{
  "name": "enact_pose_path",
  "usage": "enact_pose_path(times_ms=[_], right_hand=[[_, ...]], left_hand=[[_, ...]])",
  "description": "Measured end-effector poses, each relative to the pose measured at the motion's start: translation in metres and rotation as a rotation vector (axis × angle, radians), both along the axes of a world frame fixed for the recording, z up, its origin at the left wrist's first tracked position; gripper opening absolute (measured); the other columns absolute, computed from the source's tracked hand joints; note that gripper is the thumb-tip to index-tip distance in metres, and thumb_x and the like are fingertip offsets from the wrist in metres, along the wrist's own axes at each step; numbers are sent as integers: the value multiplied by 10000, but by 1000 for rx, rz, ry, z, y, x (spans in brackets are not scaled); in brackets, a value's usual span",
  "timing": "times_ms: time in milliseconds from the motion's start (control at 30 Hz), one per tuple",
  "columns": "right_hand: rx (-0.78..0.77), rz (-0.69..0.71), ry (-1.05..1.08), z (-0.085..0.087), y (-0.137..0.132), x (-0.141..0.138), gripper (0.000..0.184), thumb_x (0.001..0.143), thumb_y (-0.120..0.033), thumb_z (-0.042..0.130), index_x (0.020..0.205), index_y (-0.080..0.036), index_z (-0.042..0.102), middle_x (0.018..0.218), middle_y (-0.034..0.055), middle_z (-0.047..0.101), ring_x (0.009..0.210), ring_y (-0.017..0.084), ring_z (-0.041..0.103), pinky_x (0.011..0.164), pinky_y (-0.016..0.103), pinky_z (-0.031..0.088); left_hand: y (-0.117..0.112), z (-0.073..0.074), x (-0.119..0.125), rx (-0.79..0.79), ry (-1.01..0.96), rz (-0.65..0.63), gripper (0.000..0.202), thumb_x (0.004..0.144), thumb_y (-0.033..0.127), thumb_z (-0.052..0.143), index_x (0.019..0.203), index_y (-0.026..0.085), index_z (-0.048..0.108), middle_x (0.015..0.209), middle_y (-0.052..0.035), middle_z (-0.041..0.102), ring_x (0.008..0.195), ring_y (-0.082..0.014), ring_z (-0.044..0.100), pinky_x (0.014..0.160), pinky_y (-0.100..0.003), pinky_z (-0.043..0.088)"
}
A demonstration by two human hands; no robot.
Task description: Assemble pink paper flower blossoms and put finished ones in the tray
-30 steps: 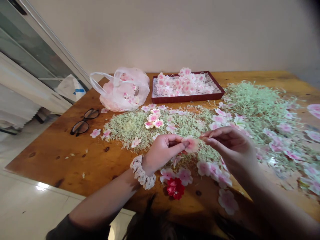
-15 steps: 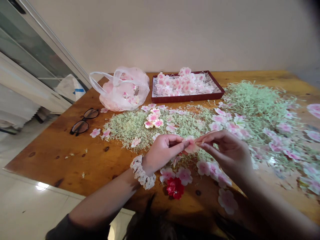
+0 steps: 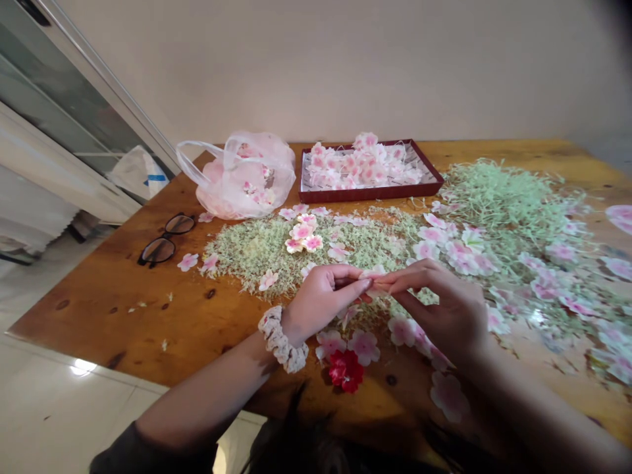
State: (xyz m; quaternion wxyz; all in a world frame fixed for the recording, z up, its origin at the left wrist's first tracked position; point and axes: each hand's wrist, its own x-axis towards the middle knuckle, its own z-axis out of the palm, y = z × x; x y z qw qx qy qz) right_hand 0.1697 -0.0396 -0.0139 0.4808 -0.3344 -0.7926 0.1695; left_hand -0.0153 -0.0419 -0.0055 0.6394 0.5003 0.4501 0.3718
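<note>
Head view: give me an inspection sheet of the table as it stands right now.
Surface: wooden table, knots showing, a few scattered bits on it.
Job's things: pink flower pinched between both hands; more pink flowers in a dark red tray; others in a plastic bag.
Clutter: green shredded fibre, glasses, red flower.
Grippers: left hand, wearing a scrunchie, and right hand, fingers meeting at the flower.
Cables: nothing seen.
Surroundings: wall, glass panel, tiled floor.
</note>
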Motion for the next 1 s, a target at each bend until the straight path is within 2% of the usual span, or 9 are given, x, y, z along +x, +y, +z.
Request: enact_pose_path(times_ms=[167, 267, 400, 567, 733, 1000], right_hand=[[211, -5, -108, 1, -1, 2, 239, 748, -16, 664, 851, -229, 630, 831, 29, 734, 737, 174, 626, 633, 321, 513], [272, 12, -155, 0, -1, 3, 261, 740, -24, 674, 882, -237, 622, 851, 30, 737, 724, 179, 620, 624, 327, 508], [290, 33, -226, -2, -1, 7, 255, 765, -50, 650, 921, -251, 619, 925, 33, 733, 730, 184, 614, 633, 339, 504], [336, 73, -301, -1, -1, 11, 197, 818, -79, 581, 938, -231, 613, 959, 45, 728, 762, 198, 611, 628, 348, 490], [381, 91, -365, 2, -2, 14, 148, 882, -163, 513, 949, -240, 620, 967, 41, 728, 764, 193, 610, 624, 345, 488], [382, 97, -355, -1, -4, 17, 140, 828, -165, 602, 952, -230, 614, 964, 53, 724, 779, 205, 624, 626, 346, 489]], left_hand=[[0, 0, 0, -4, -28, -7, 246, 774, 330, 673, 925, 142, 723, 748, -31, 683, 641, -96, 589, 534, -175, 440], [0, -1, 0, -9, -52, -16, 217, 798, 286, 647, 952, 152, 721, 754, -32, 681, 674, -97, 597, 543, -166, 442], [-1, -3, 0, -44, -69, -10, 255, 793, 301, 652, 999, 164, 714, 826, -50, 686, 708, -108, 595, 537, -167, 445], [-1, -5, -2, -88, -64, -43, 315, 798, 377, 641, 1044, 191, 707, 834, -42, 671, 586, -66, 511, 498, -165, 424], [-1, -2, -3, -60, -23, -67, 311, 807, 381, 629, 1043, 194, 709, 925, -65, 694, 709, -107, 587, 540, -171, 458], [-2, -3, -4, 26, 27, -78, 305, 832, 373, 605, 1052, 183, 697, 1053, -86, 696, 792, -135, 637, 577, -188, 489]])
